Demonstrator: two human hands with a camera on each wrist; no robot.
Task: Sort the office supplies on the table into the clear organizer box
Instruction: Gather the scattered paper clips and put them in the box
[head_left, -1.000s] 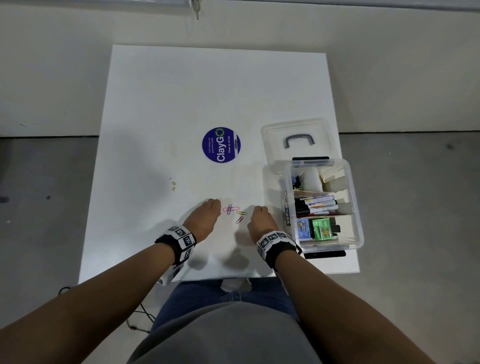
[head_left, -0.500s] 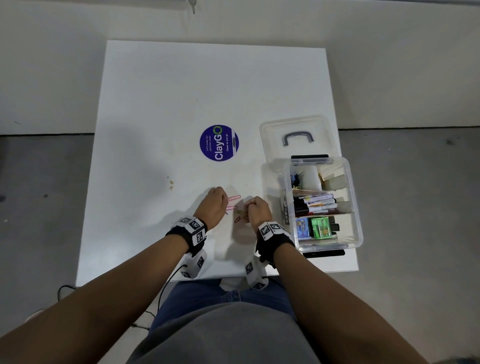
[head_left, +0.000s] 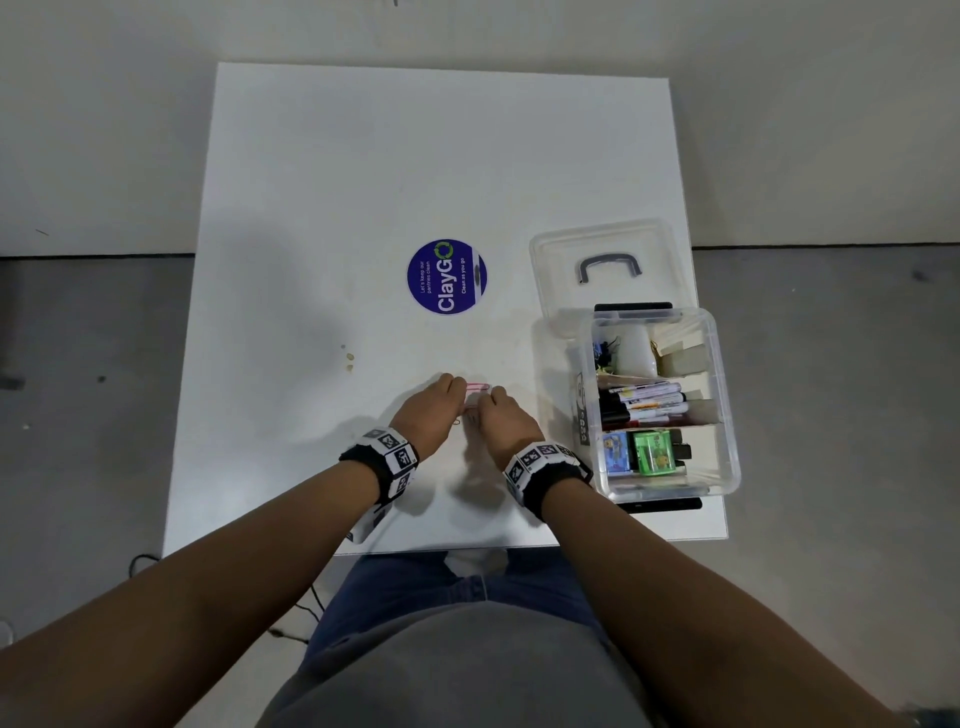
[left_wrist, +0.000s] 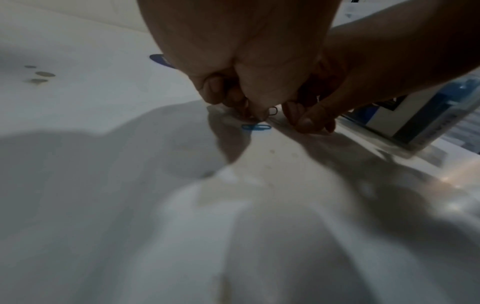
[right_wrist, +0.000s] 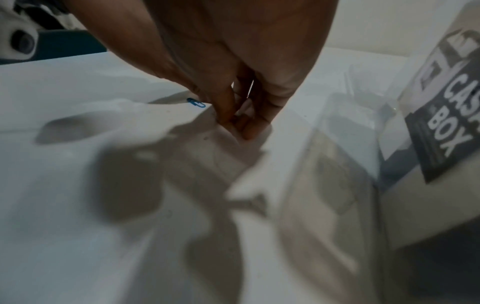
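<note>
White table (head_left: 363, 182), near its front edge: thin, light, slippery paper clips (head_left: 478, 387) are pinched flat by left hand (head_left: 427, 415) and right hand (head_left: 506, 421), both curled; edges are best nipped.

My head view is evenly bright and bowed at its edges, while both wrist views are dim, blurred below, with soft shadows on the table (left_wrist: 103, 205).
</note>
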